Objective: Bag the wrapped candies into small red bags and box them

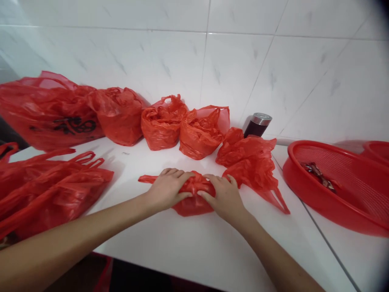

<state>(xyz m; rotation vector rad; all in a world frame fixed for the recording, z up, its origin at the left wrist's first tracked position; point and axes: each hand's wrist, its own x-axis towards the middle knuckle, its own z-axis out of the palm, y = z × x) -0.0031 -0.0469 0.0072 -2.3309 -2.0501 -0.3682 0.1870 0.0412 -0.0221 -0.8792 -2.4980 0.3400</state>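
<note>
Clamping from both sides, left grip [170,185] and right grip [226,196] squeeze one red plastic bag [194,205] on the counter [170,247]; it should be soft, light and slippery, best taken by its bunched top. Left lie slumped bags [60,186], too overlapped to count; right, crumpled plastic [257,156], one bag or two, one mesh basket [304,194], a second basket [378,148] behind. Farther, four upright bags [199,146], one metal-lidded flask [255,127]

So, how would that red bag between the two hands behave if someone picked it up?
The bag would probably flex and sag, since its thin plastic is creased and bunched between the left hand and right hand. It seems unlikely to roll, sitting low on the table. The loose strap beside the left hand may flop.
</note>
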